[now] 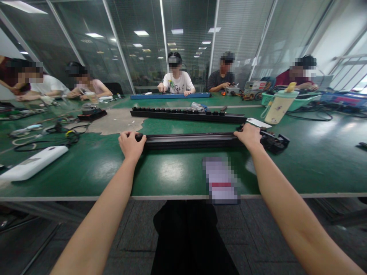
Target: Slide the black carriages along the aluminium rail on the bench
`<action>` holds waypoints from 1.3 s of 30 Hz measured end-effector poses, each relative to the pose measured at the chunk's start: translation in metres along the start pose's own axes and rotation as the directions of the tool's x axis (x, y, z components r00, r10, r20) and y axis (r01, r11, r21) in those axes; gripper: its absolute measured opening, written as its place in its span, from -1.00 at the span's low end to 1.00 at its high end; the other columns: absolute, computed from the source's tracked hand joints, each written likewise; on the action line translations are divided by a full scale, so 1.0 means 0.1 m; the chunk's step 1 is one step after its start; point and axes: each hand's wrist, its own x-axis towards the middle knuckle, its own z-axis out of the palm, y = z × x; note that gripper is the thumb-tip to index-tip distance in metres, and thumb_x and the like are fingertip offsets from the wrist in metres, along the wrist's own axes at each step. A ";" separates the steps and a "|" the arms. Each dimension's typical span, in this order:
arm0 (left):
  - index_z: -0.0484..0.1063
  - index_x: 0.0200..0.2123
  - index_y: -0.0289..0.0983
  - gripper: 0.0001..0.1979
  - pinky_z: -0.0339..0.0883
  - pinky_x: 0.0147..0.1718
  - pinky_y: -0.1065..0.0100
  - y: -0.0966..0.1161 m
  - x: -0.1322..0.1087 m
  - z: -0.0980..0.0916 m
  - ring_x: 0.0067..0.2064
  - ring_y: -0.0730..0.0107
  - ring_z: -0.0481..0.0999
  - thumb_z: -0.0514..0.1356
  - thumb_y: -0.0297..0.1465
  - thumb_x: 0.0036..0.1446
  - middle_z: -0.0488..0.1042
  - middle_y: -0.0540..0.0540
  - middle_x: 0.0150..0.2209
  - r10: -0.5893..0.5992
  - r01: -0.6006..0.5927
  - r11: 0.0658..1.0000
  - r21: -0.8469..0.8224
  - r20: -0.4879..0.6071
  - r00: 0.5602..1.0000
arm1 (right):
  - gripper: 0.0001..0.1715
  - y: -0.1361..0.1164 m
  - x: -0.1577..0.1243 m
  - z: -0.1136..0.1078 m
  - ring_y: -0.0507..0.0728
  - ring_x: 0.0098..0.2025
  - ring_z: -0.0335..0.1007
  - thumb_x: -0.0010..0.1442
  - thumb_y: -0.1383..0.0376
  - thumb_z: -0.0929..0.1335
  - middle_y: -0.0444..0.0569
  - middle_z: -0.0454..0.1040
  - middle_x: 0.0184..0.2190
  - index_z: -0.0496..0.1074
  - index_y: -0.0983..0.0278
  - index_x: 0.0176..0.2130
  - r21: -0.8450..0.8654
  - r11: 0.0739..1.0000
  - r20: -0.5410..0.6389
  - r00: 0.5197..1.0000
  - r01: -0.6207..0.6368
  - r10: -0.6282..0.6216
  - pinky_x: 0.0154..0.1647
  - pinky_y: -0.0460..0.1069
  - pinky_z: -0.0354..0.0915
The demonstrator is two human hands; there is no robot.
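A long black rail-like housing (189, 142) lies crosswise on the green table in front of me, a glossy strip running along its top. My left hand (131, 147) is closed round its left end, with thumb and fingers at a small black part there. At the other end my right hand (250, 136) grips the housing, fingers partly hidden behind it. Just right of that hand sits a cluster of black parts (275, 143); whether it joins the housing I cannot tell. Behind lies a second long black bar (187, 115) with a row of black blocks along it.
A phone (220, 179) lies at the table's front edge. To the left are a white oblong device (36, 163) and tangled cables (51, 137). A cream bottle (279, 107) stands at right by a green basket (308, 100). Several people sit across the table, one at a blue bar (170, 96).
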 end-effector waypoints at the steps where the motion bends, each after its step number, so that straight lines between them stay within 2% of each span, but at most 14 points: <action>1: 0.56 -0.12 -0.22 -0.69 0.19 0.28 0.01 0.00 0.00 0.00 0.21 -0.11 0.28 0.27 -0.18 0.14 0.32 -0.28 0.09 0.001 -0.001 1.000 0.001 -0.001 1.000 | -0.47 0.00 0.01 0.00 0.45 0.18 0.29 0.18 0.11 0.43 0.31 0.46 0.01 0.48 0.36 0.05 -0.001 1.000 -0.001 1.000 0.001 -0.001 0.12 0.38 0.32; 13: 0.56 -0.14 -0.20 -0.71 0.19 0.28 -0.02 0.00 0.00 0.00 0.20 -0.12 0.28 0.27 -0.18 0.14 0.32 -0.26 0.07 0.003 -0.004 1.000 -0.008 -0.005 1.000 | -0.46 0.05 0.05 0.04 0.46 0.15 0.32 0.16 0.09 0.43 0.33 0.50 -0.02 0.50 0.38 0.03 -0.013 1.000 -0.024 1.000 0.008 -0.008 0.06 0.30 0.36; 24: 0.55 -0.15 -0.22 -0.70 0.18 0.28 -0.02 0.00 0.00 -0.01 0.20 -0.11 0.29 0.26 -0.17 0.13 0.33 -0.28 0.08 0.001 -0.001 1.000 0.001 0.002 1.000 | -0.31 0.04 0.04 0.01 0.47 0.17 0.34 0.17 0.05 0.44 0.40 0.48 0.05 0.42 0.41 0.15 -0.051 0.998 0.021 0.999 -0.025 0.026 0.12 0.30 0.30; 29: 0.55 -0.15 -0.21 -0.71 0.19 0.27 -0.03 0.00 0.00 -0.01 0.20 -0.13 0.28 0.26 -0.17 0.13 0.33 -0.28 0.07 0.001 -0.001 1.000 -0.004 0.004 1.000 | -0.30 0.01 0.06 -0.01 0.47 0.19 0.34 0.15 0.07 0.47 0.36 0.46 0.10 0.41 0.34 0.18 -0.004 0.997 0.069 0.994 -0.081 0.081 0.11 0.35 0.33; 39: 0.56 -0.14 -0.21 -0.70 0.19 0.28 -0.02 -0.01 0.00 0.00 0.20 -0.12 0.29 0.27 -0.17 0.14 0.33 -0.27 0.07 0.004 -0.004 1.000 -0.006 -0.001 1.000 | -0.29 0.00 0.01 -0.06 0.48 0.22 0.32 0.20 0.10 0.48 0.42 0.42 0.13 0.36 0.39 0.21 0.006 0.995 0.083 0.992 -0.098 0.097 0.10 0.29 0.35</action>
